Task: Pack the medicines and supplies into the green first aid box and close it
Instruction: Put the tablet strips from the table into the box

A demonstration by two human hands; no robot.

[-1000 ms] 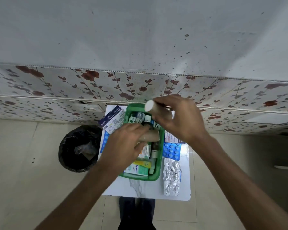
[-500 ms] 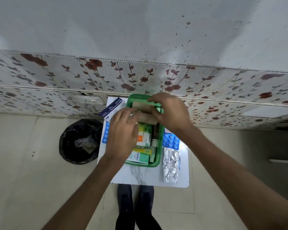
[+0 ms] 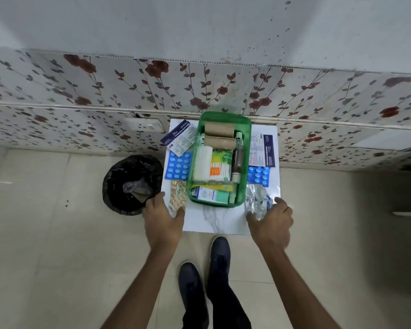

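The green first aid box (image 3: 246, 148) stands open on a small white marble-patterned table (image 3: 220, 219) set against a floral wall panel, and it is already well filled: two brown bandage rolls (image 3: 220, 136) lie across its far end, a white roll (image 3: 202, 162) and an orange-and-green packet (image 3: 221, 166) sit in the middle, a brown bottle (image 3: 238, 160) lies along the right wall, and a teal-and-white carton (image 3: 212, 195) lies at the near end. Around the box, still on the table, are a blue blister strip (image 3: 178, 165) and a leaflet carton (image 3: 179, 137) on the left, a beige tablet strip (image 3: 177, 195) at the near left, another carton (image 3: 262, 150) and blue blister strip (image 3: 259, 175) on the right, and a crinkled silver foil strip (image 3: 255, 198) at the near right. A black-lined bin (image 3: 131, 181) stands on the floor left of the table. The left hand (image 3: 163, 219) reaches to the near left corner, fingers spread, its thumb touching the beige tablet strip without gripping it. The right hand (image 3: 271, 222) curls loosely over the near end of the silver foil strip; whether it has actually closed on it cannot be told.
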